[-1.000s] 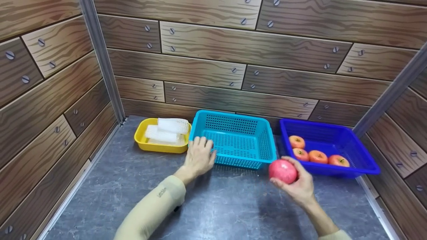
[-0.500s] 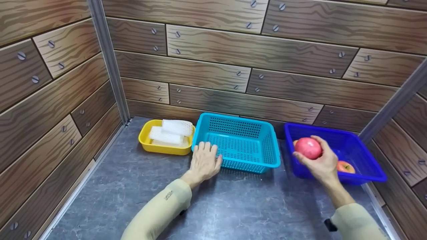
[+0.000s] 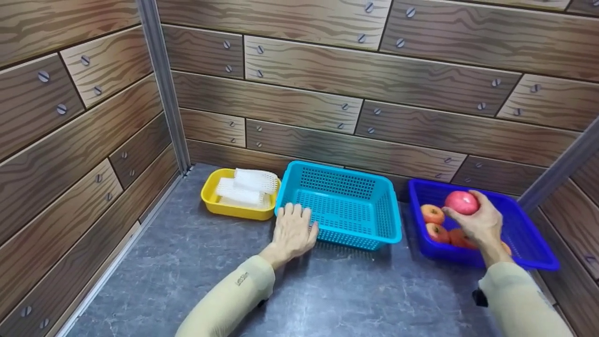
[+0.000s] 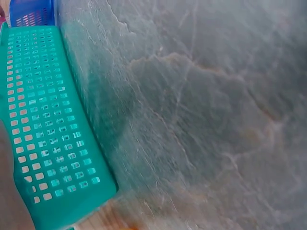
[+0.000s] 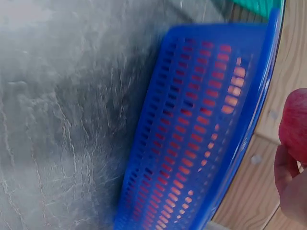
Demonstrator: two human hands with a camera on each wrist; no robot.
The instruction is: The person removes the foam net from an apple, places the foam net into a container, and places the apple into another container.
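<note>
My right hand (image 3: 481,223) holds a round pinkish-red fruit (image 3: 461,202) over the left part of the blue basket (image 3: 536,250). Under and beside the hand several orange-red apples (image 3: 437,232) lie in that basket, partly covered by the hand. In the right wrist view the fruit (image 5: 296,125) shows at the right edge, with fingers (image 5: 286,168) against it. My left hand (image 3: 293,231) holds the front rim of the turquoise basket (image 3: 339,206) near its left corner, fingers bent over the rim. The left wrist view shows this basket's perforated wall (image 4: 53,124) beside part of the hand.
A yellow tray (image 3: 239,213) with several white foam net sleeves (image 3: 255,180) stands left of the turquoise basket. Everything sits on a grey marbled tabletop (image 3: 355,290). Wood-patterned walls (image 3: 304,107) close off the back and both sides.
My right hand has carried the pinkish-red fruit rightward, from in front of the gap between the baskets to over the blue basket. My left hand stays on the turquoise basket's rim.
</note>
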